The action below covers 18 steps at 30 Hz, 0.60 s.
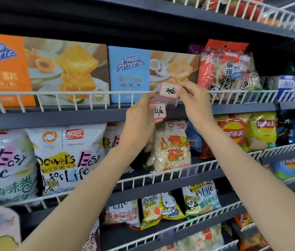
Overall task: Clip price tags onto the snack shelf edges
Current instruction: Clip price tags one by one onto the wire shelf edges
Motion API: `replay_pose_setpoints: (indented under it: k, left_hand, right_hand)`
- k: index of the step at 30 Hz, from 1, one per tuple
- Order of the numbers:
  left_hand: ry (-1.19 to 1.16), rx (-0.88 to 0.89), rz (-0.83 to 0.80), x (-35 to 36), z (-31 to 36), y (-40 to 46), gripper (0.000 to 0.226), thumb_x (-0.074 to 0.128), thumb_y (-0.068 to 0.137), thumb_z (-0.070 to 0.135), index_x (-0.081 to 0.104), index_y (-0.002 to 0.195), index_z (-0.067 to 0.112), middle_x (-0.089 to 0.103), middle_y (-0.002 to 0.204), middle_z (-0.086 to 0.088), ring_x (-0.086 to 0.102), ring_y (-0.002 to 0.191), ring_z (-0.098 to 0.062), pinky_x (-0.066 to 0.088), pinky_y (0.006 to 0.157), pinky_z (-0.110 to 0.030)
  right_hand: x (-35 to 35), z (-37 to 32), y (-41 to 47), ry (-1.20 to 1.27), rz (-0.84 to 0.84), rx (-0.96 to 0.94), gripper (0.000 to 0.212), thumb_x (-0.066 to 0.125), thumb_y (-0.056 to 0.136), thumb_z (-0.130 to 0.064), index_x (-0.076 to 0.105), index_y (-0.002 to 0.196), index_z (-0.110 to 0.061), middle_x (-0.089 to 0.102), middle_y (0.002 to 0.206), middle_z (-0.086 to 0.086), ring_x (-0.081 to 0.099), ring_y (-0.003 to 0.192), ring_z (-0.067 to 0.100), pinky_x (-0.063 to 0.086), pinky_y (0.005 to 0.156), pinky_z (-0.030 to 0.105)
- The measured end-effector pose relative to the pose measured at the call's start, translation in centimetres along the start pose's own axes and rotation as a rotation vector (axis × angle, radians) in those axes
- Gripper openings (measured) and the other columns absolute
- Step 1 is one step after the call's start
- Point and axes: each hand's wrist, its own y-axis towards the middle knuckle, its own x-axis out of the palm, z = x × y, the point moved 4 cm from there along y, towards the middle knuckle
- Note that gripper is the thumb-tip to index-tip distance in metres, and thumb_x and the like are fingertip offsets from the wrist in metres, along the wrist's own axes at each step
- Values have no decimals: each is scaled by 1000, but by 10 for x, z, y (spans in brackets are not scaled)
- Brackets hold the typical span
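- Up at the wire rail, the right hand (pixel 193 98) pinches the right edge of a white, red-bordered price tag (pixel 168 91) with "20" handwritten in black; its fingers (pixel 183 87) are curled close together round that edge.
- That tag sits against the top wire of the white wire shelf rail (pixel 70 92), in front of the light-blue Ameria cake box (pixel 129 73).
- Just below, the left hand (pixel 139 118) holds a small stack of the same red-bordered white tags (pixel 158 111), the front one marked "12"; its fingertips reach up to the rail beside the upper tag's left edge, and whether they touch that tag I cannot tell.
- The stack hangs in front of the dark grey metal shelf edge (pixel 52 118).
- Left of the blue box stands an orange Ameria cake box (pixel 5 69); to the right, a red and clear bag of round cakes (pixel 224 69).
- One shelf down, white "Powers Easy for Life" snack bags (pixel 65 160) sit at the left, a clear bag of pale chips with orange lettering (pixel 172 147) lies under the hands, and red and yellow crisp bags (pixel 248 131) are at the right.
- Lower still is a yellow packet printed with a white cartoon cat (pixel 161 209).
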Motion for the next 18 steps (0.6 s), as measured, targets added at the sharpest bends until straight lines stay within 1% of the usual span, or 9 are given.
replay_pose_setpoints:
  k: [1, 3, 4, 7, 9, 11, 13, 15, 18]
  left_hand:
    - [-19, -64, 15, 1, -1, -1, 30, 43, 97, 11, 48, 127, 8, 67, 101, -13, 65, 87, -28, 45, 79, -25]
    - [-46, -176, 45, 2, 0, -2, 31, 45, 97, 14, 49, 127, 8, 65, 110, -11, 65, 93, -27, 43, 76, -19]
    - [-53, -207, 48, 4, 2, -2, 33, 45, 97, 15, 49, 129, 10, 65, 113, -10, 64, 96, -26, 44, 78, -21]
    - [-108, -273, 45, 10, 10, -4, 37, 48, 95, 14, 50, 132, 13, 65, 115, -10, 62, 105, -22, 50, 91, -35]
    - [-126, -306, 70, 14, 16, -6, 39, 50, 95, 13, 49, 134, 11, 62, 123, -9, 58, 114, -20, 47, 98, -36]
    - [-105, -318, 84, 18, 21, -9, 41, 50, 95, 12, 47, 136, 10, 57, 131, -7, 54, 121, -19, 40, 104, -28]
    - [-70, -326, 99, 21, 25, -11, 42, 50, 95, 13, 45, 137, 9, 53, 136, -6, 50, 125, -18, 34, 98, -18]
    - [-41, -349, 121, 22, 27, -13, 43, 50, 95, 15, 45, 137, 9, 53, 136, -5, 51, 124, -17, 34, 91, -12]
    - [-14, -355, 143, 18, 28, -17, 40, 51, 94, 16, 50, 134, 13, 59, 129, -3, 54, 118, -15, 34, 86, -9]
  right_hand:
    - [-1, 1, 3, 14, -7, -2, 24, 48, 97, -20, 67, 108, -10, 64, 97, -9, 57, 91, 4, 40, 74, 8]
    - [-4, 2, 7, 39, -22, -16, 23, 49, 96, -18, 67, 108, -10, 65, 98, -6, 58, 90, 5, 41, 72, 7]
    - [-5, 3, 9, 45, -33, -30, 23, 49, 96, -18, 67, 108, -10, 66, 98, -6, 59, 89, 6, 42, 73, 9]
    - [-7, 5, 14, 50, -75, -76, 22, 50, 96, -17, 67, 108, -10, 66, 98, -4, 61, 88, 10, 44, 75, 19]
    - [-9, 7, 13, 48, -79, -120, 21, 50, 95, -15, 68, 105, -9, 63, 90, -7, 56, 79, 3, 41, 68, 13]
    - [-11, 7, 12, 17, -58, -180, 20, 51, 95, -14, 68, 102, -8, 59, 82, -10, 50, 70, 0, 36, 62, 8]
    - [-11, 7, 11, 9, -47, -214, 20, 51, 95, -15, 68, 101, -10, 60, 81, -11, 48, 62, -2, 35, 61, 9]
    - [-11, 9, 12, 10, -51, -222, 21, 49, 95, -19, 68, 102, -13, 64, 83, -9, 53, 68, 1, 36, 60, 15]
    - [-11, 9, 14, -26, -23, -233, 19, 48, 96, -21, 65, 97, -14, 58, 67, -7, 49, 59, 9, 31, 54, 25]
